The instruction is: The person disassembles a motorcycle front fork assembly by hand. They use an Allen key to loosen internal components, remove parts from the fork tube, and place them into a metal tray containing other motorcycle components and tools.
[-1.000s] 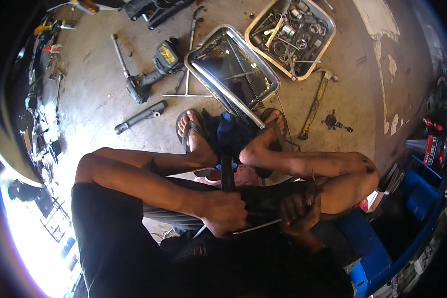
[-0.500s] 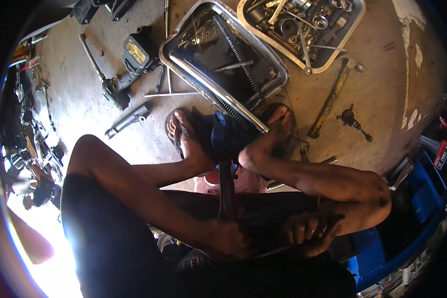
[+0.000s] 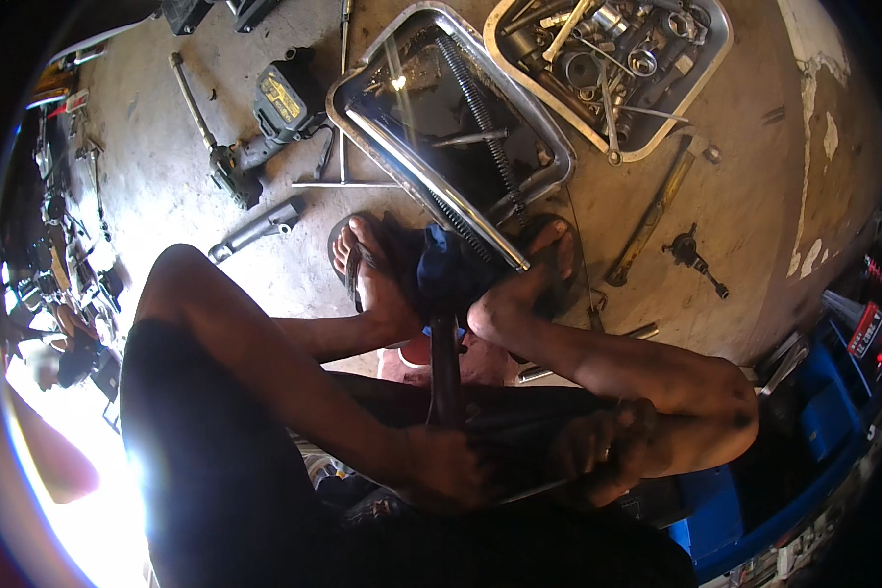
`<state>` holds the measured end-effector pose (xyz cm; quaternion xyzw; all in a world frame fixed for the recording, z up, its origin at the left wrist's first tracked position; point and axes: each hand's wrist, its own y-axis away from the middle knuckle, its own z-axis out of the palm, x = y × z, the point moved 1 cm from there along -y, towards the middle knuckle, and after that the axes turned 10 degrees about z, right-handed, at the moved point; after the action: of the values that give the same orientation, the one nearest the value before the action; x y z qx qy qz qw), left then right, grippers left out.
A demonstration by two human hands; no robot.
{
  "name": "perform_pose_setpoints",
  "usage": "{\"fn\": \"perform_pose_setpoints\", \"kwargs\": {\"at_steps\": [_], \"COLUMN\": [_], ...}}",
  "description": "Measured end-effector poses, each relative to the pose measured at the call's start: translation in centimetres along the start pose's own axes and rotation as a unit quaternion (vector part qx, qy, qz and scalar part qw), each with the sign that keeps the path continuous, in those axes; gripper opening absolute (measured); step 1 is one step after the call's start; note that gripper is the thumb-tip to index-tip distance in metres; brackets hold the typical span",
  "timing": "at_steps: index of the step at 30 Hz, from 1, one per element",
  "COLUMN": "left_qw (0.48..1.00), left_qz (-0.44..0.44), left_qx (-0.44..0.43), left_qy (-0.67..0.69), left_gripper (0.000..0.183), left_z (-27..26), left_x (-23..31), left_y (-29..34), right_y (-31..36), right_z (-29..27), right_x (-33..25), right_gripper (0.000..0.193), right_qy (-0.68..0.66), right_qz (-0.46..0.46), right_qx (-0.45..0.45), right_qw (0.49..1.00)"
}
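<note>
My left hand (image 3: pixel 443 466) is closed in a fist at the near end of a dark tube (image 3: pixel 445 367), which runs forward between my legs to a dark blue cloth (image 3: pixel 443 257) between my feet. To its right, my right hand (image 3: pixel 606 449) has curled fingers, blurred and in deep shadow. A thin pale rod or edge (image 3: pixel 537 491) shows between the two hands; what the right fingers grip is hidden. Beyond my feet is a metal pan (image 3: pixel 335 90) with dark oil. A chrome tube (image 3: pixel 431 186) lies across it, with a long coil spring (image 3: pixel 472 98) inside.
A second tray (image 3: pixel 647 152) at the far right holds sockets and wrenches. About the floor lie a cordless impact wrench (image 3: pixel 279 103), a T-handle wrench (image 3: pixel 342 147), a grey metal fork piece (image 3: pixel 257 229), a yellow-handled hammer (image 3: pixel 655 211) and a small dark part (image 3: pixel 696 258). A blue box (image 3: pixel 715 505) stands right.
The right hand has shifted slightly and its fingers have curled in more. The left hand stays at the tube's end. The whole view has shifted a little.
</note>
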<state>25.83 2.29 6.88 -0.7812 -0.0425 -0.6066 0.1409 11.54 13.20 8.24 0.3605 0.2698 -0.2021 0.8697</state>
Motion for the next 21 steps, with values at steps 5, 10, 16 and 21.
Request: {"fn": "perform_pose_setpoints", "kwargs": {"at_steps": [5,10,16,21], "left_qw": [1.0,1.0,0.984,0.919], "left_qz": [-0.006,-0.01,-0.022,-0.048], "left_qx": [-0.013,0.016,0.17,0.381], "left_qy": [0.011,-0.001,-0.048,-0.091], "left_gripper": [0.044,0.046,0.05,0.053], "left_z": [-0.4,-1.1,-1.8,-0.7], "left_x": [-0.3,0.3,-0.1,1.9], "left_y": [-0.2,-0.3,1.0,1.3], "right_y": [-3.7,-3.9,-2.8,1.7], "right_z": [1.0,1.9,2.1,5.6], "right_x": [-0.7,-0.8,-0.8,1.4], "right_gripper": [0.022,0.019,0.018,0.026], "right_qy": [0.211,0.283,0.353,0.326], "right_qz": [0.003,0.006,-0.029,0.028], "right_qx": [-0.032,-0.064,-0.056,-0.042], "right_qw": [0.977,0.957,0.933,0.944]}}
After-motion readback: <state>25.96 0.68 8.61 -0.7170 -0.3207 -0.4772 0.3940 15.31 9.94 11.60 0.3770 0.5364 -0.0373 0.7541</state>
